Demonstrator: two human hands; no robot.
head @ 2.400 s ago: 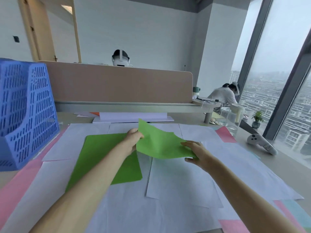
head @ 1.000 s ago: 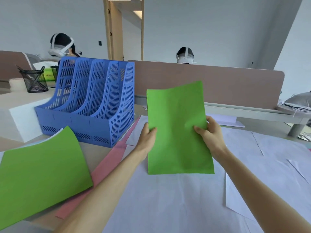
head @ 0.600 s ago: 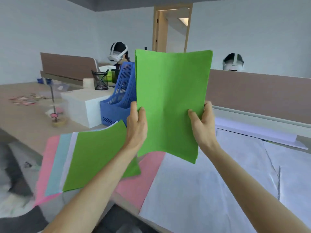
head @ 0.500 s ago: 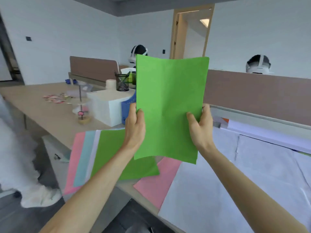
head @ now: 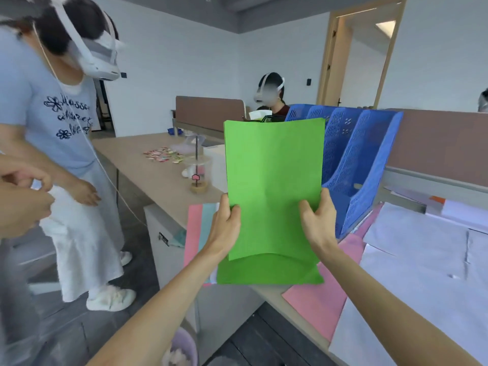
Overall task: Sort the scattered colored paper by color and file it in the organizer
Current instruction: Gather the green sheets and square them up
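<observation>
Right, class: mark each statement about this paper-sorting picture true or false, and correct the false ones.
1. The left hand and the right hand both grip the green paper, which is held upright. True.
2. The blue organizer stands left of the held paper. False: it stands to the right, behind it.
3. A pink sheet lies flat below the right hand. True.
4. The green paper is filed in the organizer. False: it is held in the air in front of it.
</observation>
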